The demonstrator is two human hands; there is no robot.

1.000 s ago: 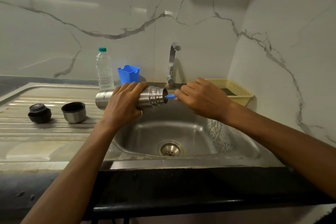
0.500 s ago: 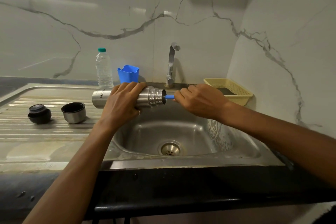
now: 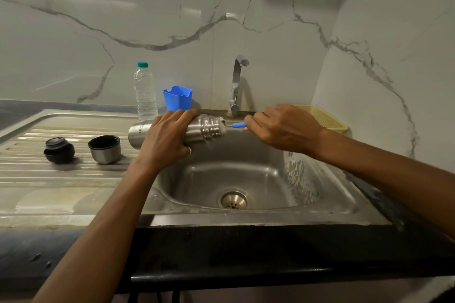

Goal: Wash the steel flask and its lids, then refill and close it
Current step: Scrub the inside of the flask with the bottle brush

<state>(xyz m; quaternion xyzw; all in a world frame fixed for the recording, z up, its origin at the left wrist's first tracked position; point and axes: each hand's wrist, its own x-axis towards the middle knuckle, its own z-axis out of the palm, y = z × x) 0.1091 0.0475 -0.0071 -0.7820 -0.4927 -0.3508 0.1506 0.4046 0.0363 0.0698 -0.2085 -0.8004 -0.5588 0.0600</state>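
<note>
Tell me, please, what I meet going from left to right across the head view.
black inner lid → steel cup lid → water bottle → blue holder → tap → yellow basket. The flask, gripped by the left hand, and the brush in the right hand overlap these, so I omit them.

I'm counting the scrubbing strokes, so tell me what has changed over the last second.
The right hand drew the brush rightward, partly out of the flask, so bristles now show at its mouth. The left hand still grips the flask level over the sink. The black lid and steel lid stayed put.
</note>
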